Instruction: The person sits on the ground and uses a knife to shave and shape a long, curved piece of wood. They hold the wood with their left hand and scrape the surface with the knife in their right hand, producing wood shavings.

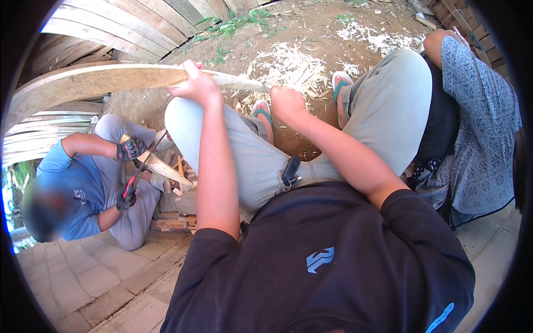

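Long board held above the left knee, people close on both sides.
A key fob hangs at the waist. The left hand grasps the board, which runs out leftward; the right hand is clenched around the end of a narrow strip, wood or blade I cannot tell, as the left hand hides where it meets the board. A gloved co-worker crowds the left with a red-handled tool and a wood piece; another person is close at right. Shavings litter the dirt past the sandals, near a plank fence.
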A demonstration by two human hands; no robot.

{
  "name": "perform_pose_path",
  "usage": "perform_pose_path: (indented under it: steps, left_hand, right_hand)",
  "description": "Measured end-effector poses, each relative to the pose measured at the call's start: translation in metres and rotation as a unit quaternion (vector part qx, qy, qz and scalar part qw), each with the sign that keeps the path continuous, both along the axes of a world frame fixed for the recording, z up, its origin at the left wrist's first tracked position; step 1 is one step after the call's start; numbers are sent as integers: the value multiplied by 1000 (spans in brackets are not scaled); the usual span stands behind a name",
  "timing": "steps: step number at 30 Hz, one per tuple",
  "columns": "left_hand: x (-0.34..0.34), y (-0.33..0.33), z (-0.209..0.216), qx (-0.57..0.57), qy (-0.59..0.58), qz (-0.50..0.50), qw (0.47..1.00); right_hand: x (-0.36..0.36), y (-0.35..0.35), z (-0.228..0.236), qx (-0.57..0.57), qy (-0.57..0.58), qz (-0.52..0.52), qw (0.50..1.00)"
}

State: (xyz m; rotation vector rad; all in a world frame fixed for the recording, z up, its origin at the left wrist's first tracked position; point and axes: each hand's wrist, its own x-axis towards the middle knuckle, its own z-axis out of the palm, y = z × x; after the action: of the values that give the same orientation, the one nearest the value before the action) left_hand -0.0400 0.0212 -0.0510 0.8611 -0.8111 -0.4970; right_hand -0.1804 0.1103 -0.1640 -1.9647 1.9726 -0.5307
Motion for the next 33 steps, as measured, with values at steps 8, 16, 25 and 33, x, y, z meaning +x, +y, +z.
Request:
perform_pose_path:
  steps: [8,16,25,33]
  left_hand:
    - [5,-2,2,29,43,31,998]
    - [10,-7,-3,34,25,39,998]
    - [8,-3,-3,26,23,31,999]
    - [11,-6,-4,28,13,43,999]
  right_hand:
    - [12,12,22,-129,-88,22,988]
    - [0,-3,-24,16,-59,-15,998]
    - [16,13,14,-151,-156,11,976]
    - [1,-1,-33,86,-116,-45,988]
